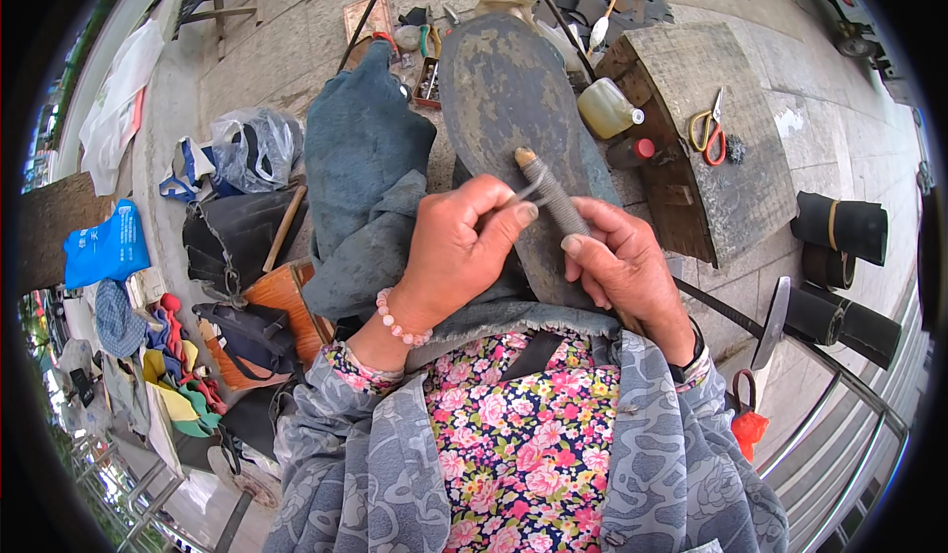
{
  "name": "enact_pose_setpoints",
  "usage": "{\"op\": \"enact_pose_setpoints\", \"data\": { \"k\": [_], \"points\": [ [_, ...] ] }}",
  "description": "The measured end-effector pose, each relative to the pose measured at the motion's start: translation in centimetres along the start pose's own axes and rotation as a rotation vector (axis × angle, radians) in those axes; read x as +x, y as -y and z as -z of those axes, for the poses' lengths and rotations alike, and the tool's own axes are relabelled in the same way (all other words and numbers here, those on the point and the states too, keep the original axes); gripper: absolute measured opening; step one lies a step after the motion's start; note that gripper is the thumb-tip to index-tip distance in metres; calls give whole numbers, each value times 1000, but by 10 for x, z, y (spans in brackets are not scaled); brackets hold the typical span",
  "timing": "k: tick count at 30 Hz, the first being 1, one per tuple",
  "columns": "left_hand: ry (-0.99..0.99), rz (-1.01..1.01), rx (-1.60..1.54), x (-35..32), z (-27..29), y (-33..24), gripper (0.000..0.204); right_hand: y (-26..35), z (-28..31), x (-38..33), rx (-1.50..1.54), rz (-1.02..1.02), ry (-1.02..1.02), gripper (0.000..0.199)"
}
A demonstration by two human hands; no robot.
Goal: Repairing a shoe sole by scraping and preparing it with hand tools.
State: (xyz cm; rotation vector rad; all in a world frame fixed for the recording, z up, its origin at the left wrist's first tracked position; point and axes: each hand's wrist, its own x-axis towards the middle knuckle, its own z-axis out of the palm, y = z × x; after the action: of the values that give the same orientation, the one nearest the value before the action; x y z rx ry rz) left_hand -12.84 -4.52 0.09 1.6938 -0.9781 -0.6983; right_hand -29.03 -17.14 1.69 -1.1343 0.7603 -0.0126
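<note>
Floral fabric (523, 434) is being looked over; beyond it, a rasp (555, 200) is being clamped by right hand (627, 272) and left hand (456, 252) fingers against the upturned shoe sole (504, 99). Roughening seems underway; steady strokes are likely needed.

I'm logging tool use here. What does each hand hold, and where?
Right hand holds a rasp near its lower end, on the shoe sole; left hand pinches its thin metal part.
</note>
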Motion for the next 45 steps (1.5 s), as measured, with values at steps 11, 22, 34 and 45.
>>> {"op": "enact_pose_setpoints", "data": {
  "k": [11,22,34,45],
  "points": [
    [114,52,-102,-3,9,-1,16,4,19,-2,77,-24,128,35],
    [211,45,-12,-1,11,-4,12,32,22,-9,-393,-14,138,40],
    [159,26,6,-4,7,-2,11,20,13,-13,-742,387,-39,37],
    [194,51,-5,-6,8,-2,12,10,8,-17,-571,260,-60,39]
  ]
}}
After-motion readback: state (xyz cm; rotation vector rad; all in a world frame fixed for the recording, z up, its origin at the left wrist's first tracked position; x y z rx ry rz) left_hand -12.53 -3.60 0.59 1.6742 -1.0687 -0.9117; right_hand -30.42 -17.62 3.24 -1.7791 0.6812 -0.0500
